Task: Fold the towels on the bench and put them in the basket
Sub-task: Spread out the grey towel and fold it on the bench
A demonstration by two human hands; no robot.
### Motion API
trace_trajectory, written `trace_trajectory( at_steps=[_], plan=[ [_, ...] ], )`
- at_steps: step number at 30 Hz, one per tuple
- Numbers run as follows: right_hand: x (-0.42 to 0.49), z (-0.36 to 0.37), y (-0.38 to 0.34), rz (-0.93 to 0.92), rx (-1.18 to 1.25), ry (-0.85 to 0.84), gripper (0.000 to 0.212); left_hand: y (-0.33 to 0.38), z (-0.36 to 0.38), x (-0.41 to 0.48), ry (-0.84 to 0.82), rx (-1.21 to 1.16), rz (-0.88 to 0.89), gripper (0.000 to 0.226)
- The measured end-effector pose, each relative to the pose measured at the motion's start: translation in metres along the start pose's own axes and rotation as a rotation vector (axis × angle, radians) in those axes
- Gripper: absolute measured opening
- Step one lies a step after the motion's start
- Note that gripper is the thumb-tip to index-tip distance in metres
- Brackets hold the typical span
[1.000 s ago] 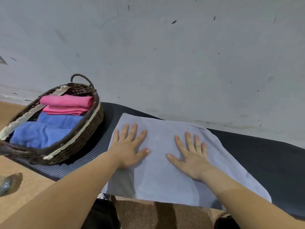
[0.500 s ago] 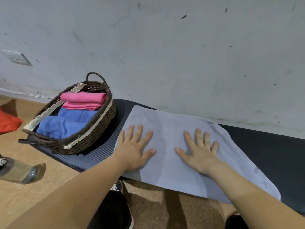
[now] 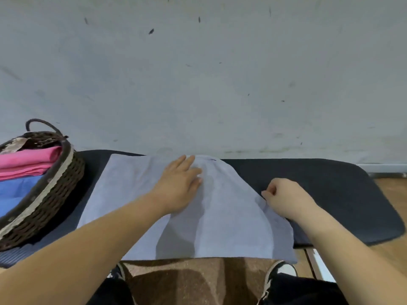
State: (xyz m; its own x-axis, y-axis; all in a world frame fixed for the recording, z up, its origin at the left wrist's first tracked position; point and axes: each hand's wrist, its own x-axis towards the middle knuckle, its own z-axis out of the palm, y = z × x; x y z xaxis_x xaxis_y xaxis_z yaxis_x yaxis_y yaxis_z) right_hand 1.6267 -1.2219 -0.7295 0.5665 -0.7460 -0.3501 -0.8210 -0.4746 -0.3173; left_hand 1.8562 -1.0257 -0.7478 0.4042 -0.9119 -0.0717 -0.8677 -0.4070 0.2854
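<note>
A pale grey-lilac towel (image 3: 136,194) lies spread over the dark bench (image 3: 319,190), its front edge hanging over the bench's near side. My left hand (image 3: 180,183) lies flat on the towel's far middle, fingers straight and pointing toward the wall. My right hand (image 3: 284,197) sits at the towel's right edge with fingers curled, pinching the cloth there. A dark wicker basket (image 3: 48,194) stands at the bench's left end, holding a folded pink towel (image 3: 26,161) and a folded blue towel (image 3: 15,190).
A grey wall rises right behind the bench. The right part of the bench is bare dark padding. Below the towel are a brown patterned rug (image 3: 198,280), my dark trousers and a black-and-white shoe (image 3: 279,271). Wooden floor shows at far right.
Both hands were flat side by side on the towel. Now the left has slid toward the far edge, and the right has moved to the right edge and curled onto the cloth. The camera swung right.
</note>
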Motion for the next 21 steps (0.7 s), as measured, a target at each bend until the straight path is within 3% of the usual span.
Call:
trace_trajectory(
  at_steps=[2, 7, 11, 14, 18, 21],
  plan=[
    [-0.005, 0.001, 0.017, 0.047, 0.01, -0.075, 0.028, 0.039, 0.003, 0.036, -0.009, -0.056, 0.101, 0.03],
    [-0.015, 0.012, 0.028, -0.028, 0.044, -0.138, 0.028, 0.109, 0.017, 0.088, -0.214, -0.119, 0.13, 0.025],
    [-0.016, 0.013, 0.028, -0.109, 0.078, -0.111, 0.018, 0.121, 0.024, 0.096, -0.361, 0.299, 0.266, 0.045],
    [-0.016, 0.008, 0.026, -0.168, 0.26, -0.09, 0.016, 0.12, 0.018, 0.093, -0.414, 0.444, 0.275, 0.046],
    [-0.017, 0.002, 0.025, -0.169, 0.429, -0.049, 0.018, 0.119, 0.001, 0.088, -0.348, 0.486, 0.295, 0.002],
    [-0.017, -0.005, 0.032, -0.146, 0.506, 0.017, 0.017, 0.119, -0.016, 0.092, -0.248, 0.317, 0.244, 0.007]
  ],
)
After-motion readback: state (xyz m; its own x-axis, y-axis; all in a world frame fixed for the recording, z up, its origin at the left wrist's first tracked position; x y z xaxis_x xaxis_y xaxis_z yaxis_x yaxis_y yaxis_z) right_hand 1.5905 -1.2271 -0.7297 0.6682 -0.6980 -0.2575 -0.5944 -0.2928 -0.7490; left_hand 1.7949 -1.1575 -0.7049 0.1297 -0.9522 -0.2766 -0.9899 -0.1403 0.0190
